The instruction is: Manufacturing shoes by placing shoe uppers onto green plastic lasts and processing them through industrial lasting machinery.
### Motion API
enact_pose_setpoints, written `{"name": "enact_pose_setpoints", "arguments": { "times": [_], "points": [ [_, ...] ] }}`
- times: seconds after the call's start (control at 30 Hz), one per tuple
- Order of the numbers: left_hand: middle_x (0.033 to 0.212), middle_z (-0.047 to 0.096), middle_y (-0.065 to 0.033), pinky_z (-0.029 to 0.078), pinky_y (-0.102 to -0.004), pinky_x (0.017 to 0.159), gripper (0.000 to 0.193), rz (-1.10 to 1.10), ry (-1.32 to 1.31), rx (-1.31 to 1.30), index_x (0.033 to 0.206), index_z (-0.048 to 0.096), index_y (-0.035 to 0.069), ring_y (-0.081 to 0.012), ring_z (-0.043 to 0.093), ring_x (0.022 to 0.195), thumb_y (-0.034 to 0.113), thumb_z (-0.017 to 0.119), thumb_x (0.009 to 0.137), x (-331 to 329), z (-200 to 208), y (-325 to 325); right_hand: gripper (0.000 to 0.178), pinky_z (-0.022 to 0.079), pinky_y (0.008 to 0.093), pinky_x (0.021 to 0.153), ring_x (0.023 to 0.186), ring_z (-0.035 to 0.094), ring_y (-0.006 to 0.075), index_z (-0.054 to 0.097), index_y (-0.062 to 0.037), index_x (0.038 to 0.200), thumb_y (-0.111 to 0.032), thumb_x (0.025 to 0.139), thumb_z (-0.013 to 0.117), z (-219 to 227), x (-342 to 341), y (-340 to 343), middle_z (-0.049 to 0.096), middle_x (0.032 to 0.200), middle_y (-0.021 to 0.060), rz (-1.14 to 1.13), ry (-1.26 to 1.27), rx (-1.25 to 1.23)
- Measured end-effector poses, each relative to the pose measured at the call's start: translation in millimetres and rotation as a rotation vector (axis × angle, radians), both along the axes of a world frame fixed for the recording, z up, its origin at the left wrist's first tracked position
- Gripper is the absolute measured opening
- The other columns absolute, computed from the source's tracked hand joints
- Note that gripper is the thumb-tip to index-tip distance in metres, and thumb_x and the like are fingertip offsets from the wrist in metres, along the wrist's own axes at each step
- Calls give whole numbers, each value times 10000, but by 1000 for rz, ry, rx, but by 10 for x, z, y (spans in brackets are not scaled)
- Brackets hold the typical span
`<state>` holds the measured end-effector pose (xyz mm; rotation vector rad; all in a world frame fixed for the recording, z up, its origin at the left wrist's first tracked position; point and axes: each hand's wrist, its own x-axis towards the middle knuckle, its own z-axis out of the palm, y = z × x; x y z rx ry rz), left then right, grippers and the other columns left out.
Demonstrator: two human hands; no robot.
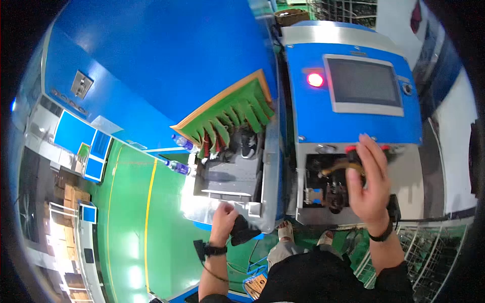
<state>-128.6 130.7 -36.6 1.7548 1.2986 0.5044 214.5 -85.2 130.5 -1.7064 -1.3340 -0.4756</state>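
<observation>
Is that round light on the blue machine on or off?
On: the round light glows bright red, with a paler middle, on the blue panel.

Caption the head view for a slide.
Left hand by a black item, right hand at a blue machine with a dark screen and glowing red light.

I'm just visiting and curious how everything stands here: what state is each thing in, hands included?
Right hand: open, fingers extended, in front of the blue machine
Left hand: fingers curled, next to a dark object; grip unclear
Red light: lit
Screen: looks dark
Green strip curtain: hanging down
Black-and-white shoe: resting on the grey bed
Two bottles: beside the bed; fill unclear
</observation>
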Motion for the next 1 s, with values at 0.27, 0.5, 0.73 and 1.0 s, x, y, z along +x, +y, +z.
{"name": "enact_pose_setpoints", "arguments": {
  "times": [0.27, 0.5, 0.73, 1.0],
  "points": [
    [1094, 704, -232, 530, -441, 930, 542, -144, 803, -75, 1086, 736, 45, -379, 663, 1085, 517, 671, 828, 293, -1491, 2439, 517, 299, 489, 1127, 1351, 486, 352, 543, 31, 1339, -320, 960, 543, -689, -202, 1287, 536, 1434, 203, -410, -443, -184],
    [1140, 719, -146, 543, -452, 904, 627, -8, 983, -66, 1113, 743, 148, -340, 681, 1095, 681, 654, 795, 990, -2322, 3228, 551, 313, 558, 1100, 1326, 458, 447, 410, 28, 1401, -334, 989, 459, -857, -57, 1109, 477, 1420, 295, -535, -605, -332],
    [954, 743, -183, 584, -440, 792, 318, 136, 831, 62, 939, 761, 64, -359, 728, 924, 331, 616, 847, 833, -2618, 3314, 561, 316, 562, 1097, 1322, 452, 445, 389, 25, 1423, -342, 1001, 433, -846, -91, 1150, 462, 1426, 284, -533, -617, -298],
    [614, 651, -91, 469, -338, 593, 419, -179, -18, -442, 685, 687, 4, -196, 634, 607, 340, 564, 904, 454, -245, 1919, 573, 216, 614, 1161, 1352, 430, 429, 402, 45, 1406, -197, 921, 586, -716, -303, 1154, 483, 1404, 264, -325, -340, -170]
  ]
}}
